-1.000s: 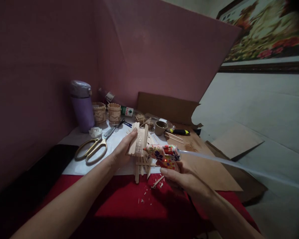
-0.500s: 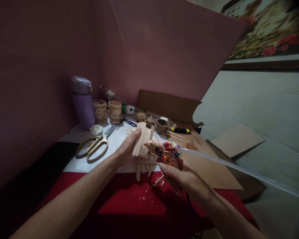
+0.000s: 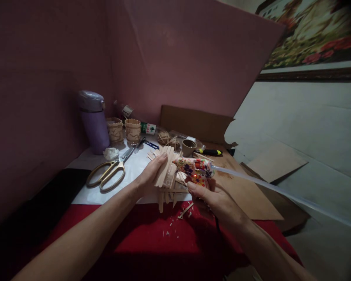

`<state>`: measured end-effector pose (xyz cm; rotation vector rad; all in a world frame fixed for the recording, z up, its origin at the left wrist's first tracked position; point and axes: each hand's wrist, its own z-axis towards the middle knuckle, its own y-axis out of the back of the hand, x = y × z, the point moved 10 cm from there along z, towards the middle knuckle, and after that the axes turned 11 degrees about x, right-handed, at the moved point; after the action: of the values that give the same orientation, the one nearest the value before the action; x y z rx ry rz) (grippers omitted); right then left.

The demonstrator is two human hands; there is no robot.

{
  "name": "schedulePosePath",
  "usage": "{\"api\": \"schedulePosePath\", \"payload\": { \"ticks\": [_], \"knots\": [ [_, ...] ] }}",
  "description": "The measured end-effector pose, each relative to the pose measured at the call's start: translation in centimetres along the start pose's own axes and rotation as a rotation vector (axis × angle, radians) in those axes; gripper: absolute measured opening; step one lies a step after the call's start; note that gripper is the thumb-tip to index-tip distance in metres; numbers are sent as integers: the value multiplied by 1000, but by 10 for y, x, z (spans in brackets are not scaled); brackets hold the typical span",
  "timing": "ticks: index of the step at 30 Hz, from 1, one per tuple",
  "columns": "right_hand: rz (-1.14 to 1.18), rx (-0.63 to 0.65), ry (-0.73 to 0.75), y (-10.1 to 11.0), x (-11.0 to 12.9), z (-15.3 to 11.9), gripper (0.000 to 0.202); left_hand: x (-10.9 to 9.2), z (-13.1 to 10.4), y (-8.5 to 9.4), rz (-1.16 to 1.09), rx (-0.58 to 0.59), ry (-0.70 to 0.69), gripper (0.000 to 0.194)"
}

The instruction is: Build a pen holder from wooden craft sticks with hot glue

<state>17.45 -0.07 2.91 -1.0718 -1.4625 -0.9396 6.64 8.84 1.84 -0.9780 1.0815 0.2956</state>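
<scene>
Above a red cloth (image 3: 146,230), the left hand (image 3: 148,174) grips wooden sticks (image 3: 163,175) beside its thumb, against clear plastic (image 3: 170,176); the right hand (image 3: 215,199) clasps a flowered glue gun (image 3: 194,168), nozzle near the sticks.

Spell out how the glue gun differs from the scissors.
The glue gun is gripped in the right hand; the scissors lie on the white sheet. The glue gun is covered in a flowery pattern, while the scissors have plain gold-coloured handles. The glue gun shows a small red light; the scissors show none. Both are handheld tools.
</scene>
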Motion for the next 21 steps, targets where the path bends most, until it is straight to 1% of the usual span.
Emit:
{"api": "schedulePosePath", "payload": {
  "ticks": [5, 10, 15, 21],
  "knots": [
    [-13, -14, 11, 2, 1, 1, 44, -1, 1, -6, 36, 65, -17, 34],
    [-19, -23, 8, 2, 2, 2, 44, 3, 2, -2, 57, 55, 12, 37],
    [-16, -26, -2, 1, 1, 3, 44, 3, 3, -2, 119, 68, 19, 47],
    [-3, -22, -6, 1, 0, 3, 43, 1, 3, -2, 153, 81, 0, 44]
  ]
}}
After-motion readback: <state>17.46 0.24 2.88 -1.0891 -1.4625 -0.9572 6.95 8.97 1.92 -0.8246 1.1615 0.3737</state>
